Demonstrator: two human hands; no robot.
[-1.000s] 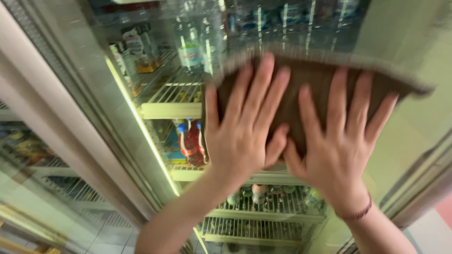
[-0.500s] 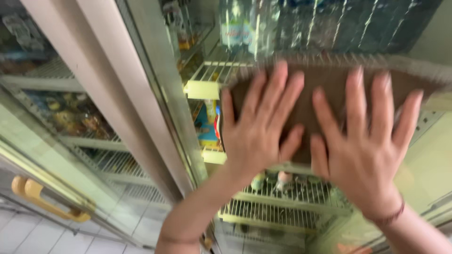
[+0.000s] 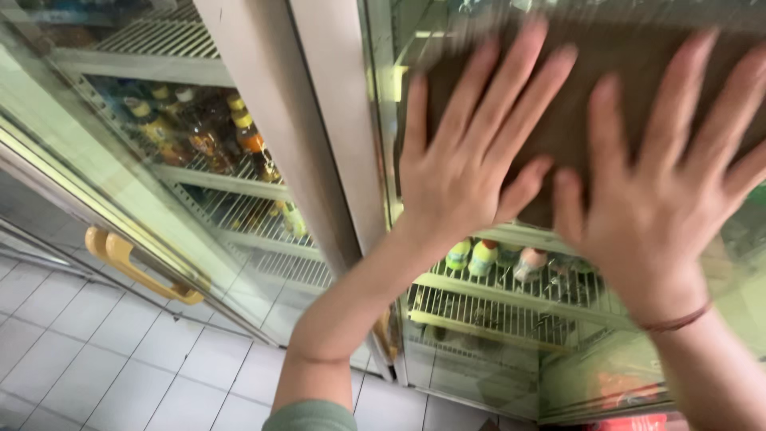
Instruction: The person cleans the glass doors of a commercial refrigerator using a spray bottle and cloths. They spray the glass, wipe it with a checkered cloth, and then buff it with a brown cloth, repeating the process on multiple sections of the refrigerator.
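Note:
My left hand (image 3: 471, 160) and my right hand (image 3: 658, 183) lie flat, fingers spread, on a brown cloth (image 3: 606, 88) pressed against the glass door (image 3: 479, 335) of a drinks fridge. The cloth covers the upper part of the glass and runs out of view at the top and right. A thin red band circles my right wrist. Behind the glass, below my hands, several small bottles (image 3: 483, 255) stand on a wire shelf (image 3: 511, 299).
A grey frame post (image 3: 295, 136) separates this door from a second fridge door on the left with a yellow handle (image 3: 132, 267) and bottles (image 3: 239, 132) on wire shelves. White floor tiles (image 3: 96, 359) lie below.
Both hands and the cloth have shifted right and up in view. The view has swung down and left, so the left fridge door, its yellow handle and the floor now show.

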